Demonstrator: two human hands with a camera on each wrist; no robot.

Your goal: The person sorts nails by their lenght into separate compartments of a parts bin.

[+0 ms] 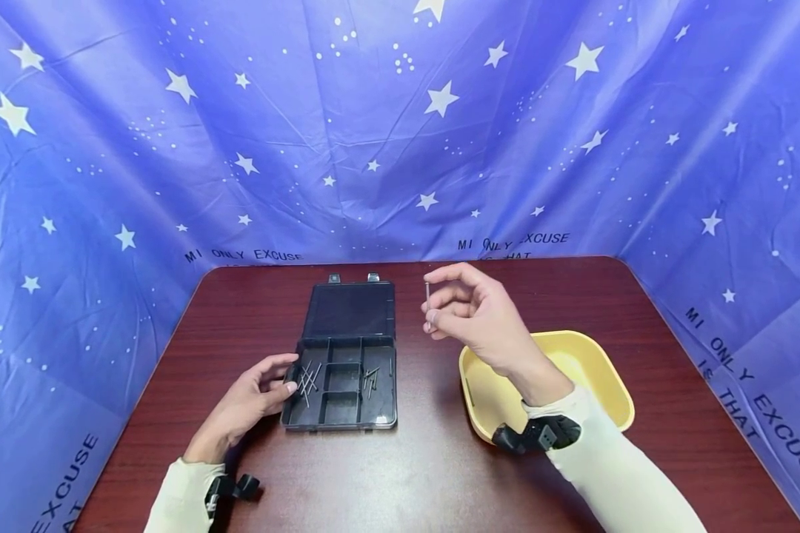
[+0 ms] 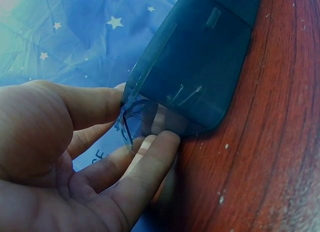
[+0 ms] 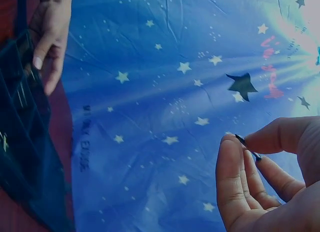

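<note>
An open dark plastic organizer box (image 1: 340, 408) lies left of centre, its lid (image 1: 350, 311) folded back. My left hand (image 1: 256, 400) holds the box's left side wall between thumb and fingers, as the left wrist view also shows. Thin silver nails (image 1: 309, 381) lie crossed in the left compartment; several short brassy ones (image 1: 371, 379) lie in the right compartment. Raised to the right of the lid, my right hand (image 1: 483, 318) pinches a nail (image 1: 428, 297) between thumb and fingertips, roughly upright in the head view. Its dark point and head show in the right wrist view.
A yellow plastic basin (image 1: 613, 385) stands at the right, partly beneath my right forearm. A thin dark piece (image 1: 470, 389) lies along its left inner wall. Behind the dark red wooden table (image 1: 413, 474) hangs a blue star-patterned cloth (image 1: 347, 133).
</note>
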